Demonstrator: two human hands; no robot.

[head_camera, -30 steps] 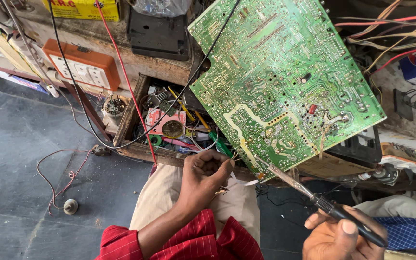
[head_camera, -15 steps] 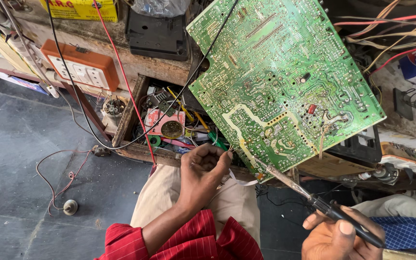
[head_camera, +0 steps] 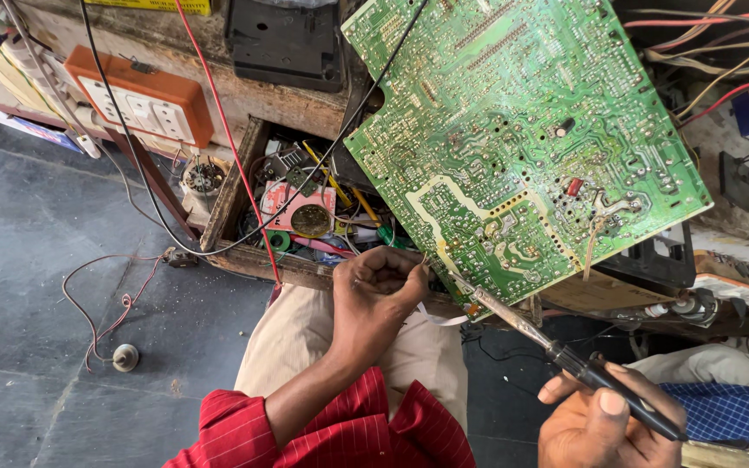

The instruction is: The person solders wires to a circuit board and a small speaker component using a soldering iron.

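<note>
Green board (head_camera: 513, 139) at 12 o'clock: stiff, light, fragile; I'd grip edges | left hand (head_camera: 381, 290) pinching thin wire | right hand (head_camera: 604, 425) clasping iron (head_camera: 565, 357), tip at 6 o'clock edge.

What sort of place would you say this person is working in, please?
Most likely a small electronics repair bench. The right hand holds a soldering iron to a green circuit board, beside a wooden tray of loose parts and a switch-and-socket board.
</note>
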